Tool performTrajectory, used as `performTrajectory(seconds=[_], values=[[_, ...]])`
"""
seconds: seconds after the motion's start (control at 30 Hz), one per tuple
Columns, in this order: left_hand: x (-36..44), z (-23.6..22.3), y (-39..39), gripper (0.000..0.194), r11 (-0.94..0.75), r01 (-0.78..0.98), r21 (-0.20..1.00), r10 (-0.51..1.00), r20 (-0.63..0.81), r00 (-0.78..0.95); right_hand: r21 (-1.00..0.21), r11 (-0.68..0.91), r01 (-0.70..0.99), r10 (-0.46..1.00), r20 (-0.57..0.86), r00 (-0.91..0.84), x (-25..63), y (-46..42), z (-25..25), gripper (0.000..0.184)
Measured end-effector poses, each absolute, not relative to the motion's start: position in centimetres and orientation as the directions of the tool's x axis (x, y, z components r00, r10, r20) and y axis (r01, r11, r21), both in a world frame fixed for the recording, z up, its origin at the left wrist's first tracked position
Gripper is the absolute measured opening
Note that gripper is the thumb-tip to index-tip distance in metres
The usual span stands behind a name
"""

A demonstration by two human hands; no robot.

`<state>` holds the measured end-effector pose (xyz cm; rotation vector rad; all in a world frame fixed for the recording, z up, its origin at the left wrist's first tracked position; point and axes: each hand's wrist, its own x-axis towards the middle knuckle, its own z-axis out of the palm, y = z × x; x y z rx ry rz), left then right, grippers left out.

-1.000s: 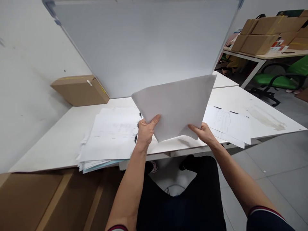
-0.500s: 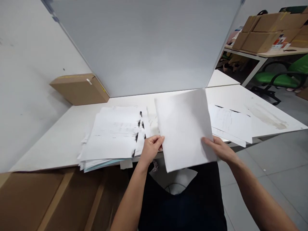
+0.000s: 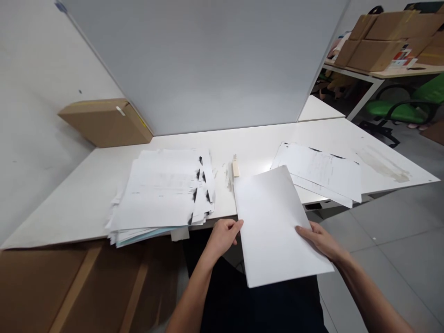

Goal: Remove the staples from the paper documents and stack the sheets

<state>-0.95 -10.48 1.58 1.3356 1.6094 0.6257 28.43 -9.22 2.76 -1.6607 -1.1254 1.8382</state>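
Observation:
Between my two hands is a blank white sheaf of paper (image 3: 274, 231), held tilted over my lap and overlapping the table's front edge. My left hand (image 3: 225, 237) pinches its left edge. On the opposite edge, my right hand (image 3: 319, 240) grips with the thumb on top and the fingers underneath. A thick, uneven stack of printed papers (image 3: 159, 189) with black smudges down its right side lies to the left. Several printed sheets (image 3: 322, 171) are fanned out on the right. A small pale wooden block (image 3: 236, 168) stands just beyond the paper's top left corner.
The white table (image 3: 83, 194) backs onto a large upright white board (image 3: 208, 64). A cardboard box (image 3: 107, 122) leans at the back left. Brown cartons (image 3: 45, 286) are below the front left edge. A green chair (image 3: 398, 113) and stacked boxes (image 3: 374, 53) are at the far right.
Both hands have brought the paper down and closer to my body, tilting it. The wooden block and more of the right-hand sheets now show.

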Motion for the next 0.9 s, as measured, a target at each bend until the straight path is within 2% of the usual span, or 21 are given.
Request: performTrajectory(seconds=[0.2,0.33,0.5,0.6,0.7,0.8,0.9], values=[[-1.8,1.7,-10.2,0.050,0.316,0.467,0.826,0.936,-0.351,-0.012,-0.739,-0.639,0.213,0.721,-0.672,-0.168,28.4,-8.8,3.8,0.037],[-1.8,1.6,-10.1,0.050,0.307,0.455,0.836,0.936,-0.352,0.015,-0.738,-0.649,0.185,0.707,-0.675,-0.211,28.6,-8.8,3.8,0.037],[-1.8,2.8,-9.9,0.048,0.311,0.440,0.843,0.942,-0.336,-0.021,-0.750,-0.642,0.160,0.731,-0.661,-0.171,28.6,-8.7,3.1,0.037],[-1.7,3.9,-8.9,0.043,0.225,0.487,0.844,0.974,-0.196,-0.109,-0.756,-0.638,0.147,0.737,-0.654,-0.167,28.6,-8.5,2.7,0.033],[-1.5,4.2,-6.7,0.032,0.064,0.578,0.814,0.977,0.068,-0.204,-0.766,-0.626,0.146,0.747,-0.643,-0.170,28.4,-8.5,2.5,0.034],[-1.1,3.5,-3.7,0.038,-0.117,0.695,0.709,0.937,0.311,-0.160,-0.770,-0.624,0.132,0.743,-0.637,-0.205,28.3,-8.5,2.4,0.036],[-0.7,2.2,-1.4,0.044,-0.164,0.806,0.569,0.920,0.383,-0.083,-0.771,-0.629,0.105,0.737,-0.633,-0.236,28.2,-8.5,2.6,0.038]])
